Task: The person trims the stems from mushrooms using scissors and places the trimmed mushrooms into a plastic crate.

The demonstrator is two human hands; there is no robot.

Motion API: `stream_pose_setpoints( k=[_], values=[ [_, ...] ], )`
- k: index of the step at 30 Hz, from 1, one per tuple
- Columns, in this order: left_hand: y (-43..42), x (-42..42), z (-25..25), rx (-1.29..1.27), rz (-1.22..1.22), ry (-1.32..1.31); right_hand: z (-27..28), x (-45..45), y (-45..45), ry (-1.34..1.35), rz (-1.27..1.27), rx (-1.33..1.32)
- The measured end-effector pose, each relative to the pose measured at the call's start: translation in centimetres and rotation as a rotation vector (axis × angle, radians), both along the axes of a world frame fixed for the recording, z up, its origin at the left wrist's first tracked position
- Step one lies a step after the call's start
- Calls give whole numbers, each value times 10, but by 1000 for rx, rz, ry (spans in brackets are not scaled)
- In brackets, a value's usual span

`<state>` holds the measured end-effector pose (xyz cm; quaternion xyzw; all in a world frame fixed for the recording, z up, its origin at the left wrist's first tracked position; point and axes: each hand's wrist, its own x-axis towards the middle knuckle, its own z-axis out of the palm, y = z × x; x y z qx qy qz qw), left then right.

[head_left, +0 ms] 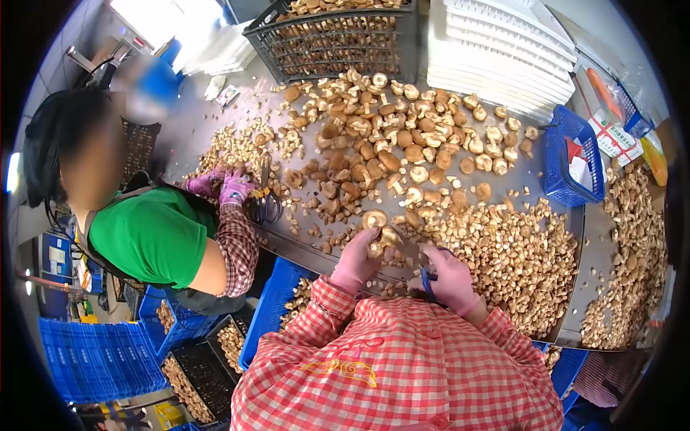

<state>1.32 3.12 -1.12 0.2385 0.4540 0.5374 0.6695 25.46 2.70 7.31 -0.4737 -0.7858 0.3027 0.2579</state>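
Observation:
My left hand [359, 260], in a pink glove, is closed on a mushroom [374, 220] whose pale underside faces up; another mushroom is close by its fingertips. My right hand [451, 276], also gloved in pink, is wrapped round blue-handled scissors [429, 281], with the blades toward the left hand. Both hands are over the near edge of the metal table [528, 183]. Beyond them lies a heap of whole brown mushrooms [388, 159]. A large pile of small cut pieces [514, 258] spreads right of my right hand.
A co-worker in green [147, 233] stands at left, pink-gloved hands at another pile. A black crate of mushrooms [341, 44] and white stacked trays [499, 61] stand at the back. A blue basket [573, 156] is at right; a blue crate [267, 305] is below the table edge.

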Motion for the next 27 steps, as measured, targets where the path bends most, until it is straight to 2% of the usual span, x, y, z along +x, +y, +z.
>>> stream_pose_setpoints(
  k=[1, 2, 4, 7, 10, 12, 13, 19, 22, 23, 24, 25, 26, 27],
  values=[
    [-1, 1, 2, 0, 20, 1, 1, 1, 0, -39, 39, 131],
    [-1, 2, 5, -53, 31, 95, 2, 1, 0, -40, 36, 131],
    [-2, 2, 4, -100, 40, 189, 5, 2, 1, -206, 49, 107],
    [-3, 2, -8, -127, 45, 11, 10, 3, 3, -292, 53, 128],
    [-4, 5, -3, -67, 21, 28, 9, 6, 5, -327, 43, 215],
    [-2, 23, 56, -278, 129, -223, -2, 8, 6, -321, 31, 131],
    [-2, 25, 58, -279, 128, -222, -8, 8, 5, -316, 20, 48],
    [-4, 21, 52, -134, 236, -5, -32, 3, -2, -167, 39, -53],
    [-15, -9, 76, -59, 169, 200, -27, 4, -6, -161, 26, -56],
    [-23, -29, 94, 10, 52, 389, -27, 7, -7, -162, 24, -61],
    [-33, -59, 108, 41, -214, 687, -29, 12, -8, -94, -26, -63],
    [-45, -100, 107, 218, -531, 1020, -30, 15, -10, -25, -80, -66],
    [-51, -111, 145, 199, -775, 1077, -25, 17, -9, -15, -110, -99],
    [-60, -125, 164, 45, -953, 1145, -19, 21, -9, -16, -114, -105]
  ],
)
